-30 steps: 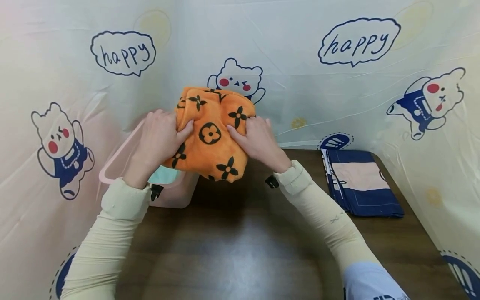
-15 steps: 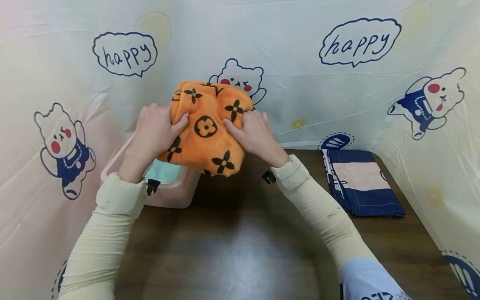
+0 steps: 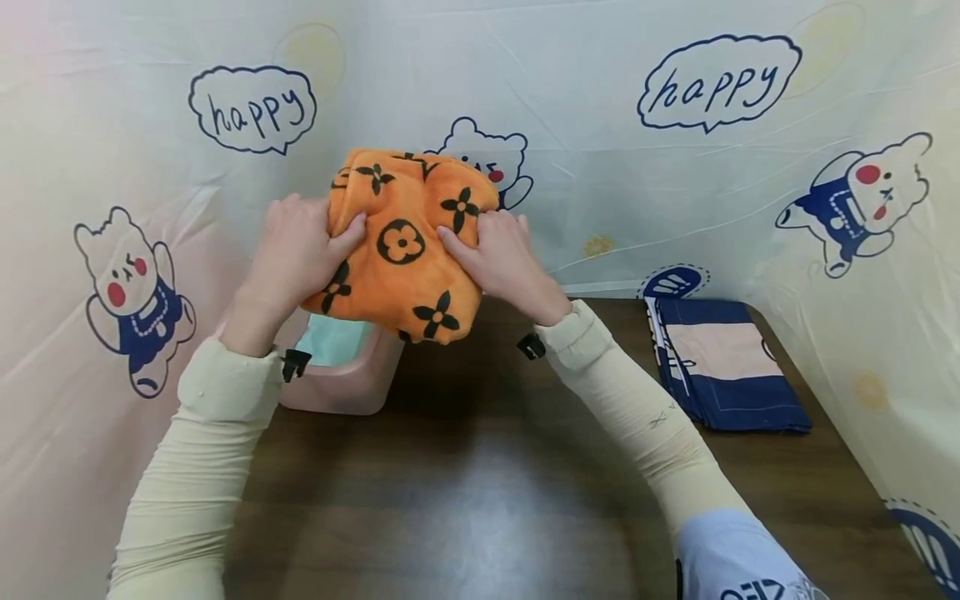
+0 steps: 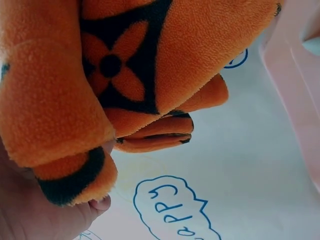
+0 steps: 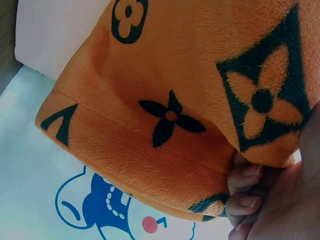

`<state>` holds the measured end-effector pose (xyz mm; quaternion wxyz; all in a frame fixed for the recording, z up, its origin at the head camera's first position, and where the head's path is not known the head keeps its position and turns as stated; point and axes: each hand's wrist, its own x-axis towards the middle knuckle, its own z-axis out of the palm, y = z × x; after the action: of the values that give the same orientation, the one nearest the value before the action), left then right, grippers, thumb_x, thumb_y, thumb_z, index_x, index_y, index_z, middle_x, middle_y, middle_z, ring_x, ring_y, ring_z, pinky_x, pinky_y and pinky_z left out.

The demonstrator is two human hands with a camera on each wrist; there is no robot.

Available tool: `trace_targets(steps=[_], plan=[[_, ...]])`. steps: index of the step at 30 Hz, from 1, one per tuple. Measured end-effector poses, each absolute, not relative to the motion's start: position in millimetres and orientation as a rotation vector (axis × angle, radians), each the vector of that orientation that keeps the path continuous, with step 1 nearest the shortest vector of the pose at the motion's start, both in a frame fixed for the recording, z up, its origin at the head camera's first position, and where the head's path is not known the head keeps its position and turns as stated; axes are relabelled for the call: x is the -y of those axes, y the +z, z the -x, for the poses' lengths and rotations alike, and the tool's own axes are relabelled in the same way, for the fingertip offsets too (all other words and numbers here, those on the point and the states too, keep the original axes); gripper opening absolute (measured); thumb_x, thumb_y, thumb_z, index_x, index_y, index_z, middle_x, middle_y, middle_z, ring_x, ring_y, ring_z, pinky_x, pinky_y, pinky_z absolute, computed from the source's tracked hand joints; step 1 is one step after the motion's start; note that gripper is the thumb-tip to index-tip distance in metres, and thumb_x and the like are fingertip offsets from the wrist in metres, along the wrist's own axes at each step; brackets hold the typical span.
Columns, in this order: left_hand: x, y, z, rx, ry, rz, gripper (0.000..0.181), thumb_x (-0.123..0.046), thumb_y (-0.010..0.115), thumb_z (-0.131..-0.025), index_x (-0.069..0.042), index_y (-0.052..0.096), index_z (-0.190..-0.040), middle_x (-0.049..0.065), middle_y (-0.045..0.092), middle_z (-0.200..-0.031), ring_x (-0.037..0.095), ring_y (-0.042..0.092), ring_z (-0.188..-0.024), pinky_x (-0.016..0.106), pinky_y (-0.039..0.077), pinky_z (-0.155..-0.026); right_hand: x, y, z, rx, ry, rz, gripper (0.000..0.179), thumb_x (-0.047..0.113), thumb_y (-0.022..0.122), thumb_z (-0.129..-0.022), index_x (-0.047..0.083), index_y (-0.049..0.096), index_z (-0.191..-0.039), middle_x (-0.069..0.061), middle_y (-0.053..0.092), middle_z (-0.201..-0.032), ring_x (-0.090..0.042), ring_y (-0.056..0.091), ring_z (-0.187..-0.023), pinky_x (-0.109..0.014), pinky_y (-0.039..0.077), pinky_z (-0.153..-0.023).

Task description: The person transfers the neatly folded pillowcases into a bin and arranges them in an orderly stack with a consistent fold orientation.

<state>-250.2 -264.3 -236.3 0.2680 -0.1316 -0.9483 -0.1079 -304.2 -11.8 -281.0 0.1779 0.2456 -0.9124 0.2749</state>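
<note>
A folded orange plush cloth (image 3: pixel 397 279) with dark flower prints is held up in front of me, overlapping the right part of a pink bin in the head view. My left hand (image 3: pixel 292 254) grips its left side, thumb on the near face. On the opposite side, my right hand (image 3: pixel 504 257) pinches it with the thumb in front. The left wrist view shows the fuzzy cloth (image 4: pixel 210 50) in thick folds above my left hand (image 4: pixel 45 217). In the right wrist view, curled fingers of my right hand (image 5: pixel 280 200) lie behind the edge of the cloth (image 5: pixel 175 70).
The pink bin (image 3: pixel 345 387) stands at the back left of the dark wooden table (image 3: pixel 465 492), with something pale green (image 3: pixel 335 340) inside. A folded navy and pink cloth (image 3: pixel 723 352) lies at the right. A printed curtain (image 3: pixel 585 92) encloses the back and sides.
Both hands have raised the orange cloth and shifted it somewhat to the left. More of the bin's right end shows below it. The navy and pink cloth has stayed put.
</note>
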Motion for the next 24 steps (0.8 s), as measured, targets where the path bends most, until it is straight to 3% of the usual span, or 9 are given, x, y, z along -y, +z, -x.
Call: trace_targets(steps=[6, 24], plan=[[268.6, -230.7, 250.1, 2.588, -0.348, 0.333, 0.049, -0.037, 0.050, -0.103, -0.003, 0.052, -0.068, 0.012, 0.046, -0.055, 0.036, 0.047, -0.061, 0.043, 0.033, -0.063, 15.8, -276.9, 306.4, 2.563, 0.807, -0.710, 0.054, 0.060, 0.049, -0.101, 0.012, 0.056, -0.076, -0.003, 0.055, -0.075, -0.021, 0.051, -0.076, -0.042, 0.036, -0.081], [288.9, -229.9, 249.9, 2.603, -0.469, 0.207, 0.050, -0.041, 0.049, -0.102, -0.002, 0.054, -0.072, 0.016, 0.051, -0.062, 0.036, 0.049, -0.067, 0.041, 0.034, -0.059, 35.3, -268.6, 309.2, 2.532, 0.759, -0.778, 0.054, 0.062, 0.047, -0.101, 0.013, 0.057, -0.081, -0.002, 0.055, -0.079, -0.020, 0.052, -0.084, -0.039, 0.035, -0.081]])
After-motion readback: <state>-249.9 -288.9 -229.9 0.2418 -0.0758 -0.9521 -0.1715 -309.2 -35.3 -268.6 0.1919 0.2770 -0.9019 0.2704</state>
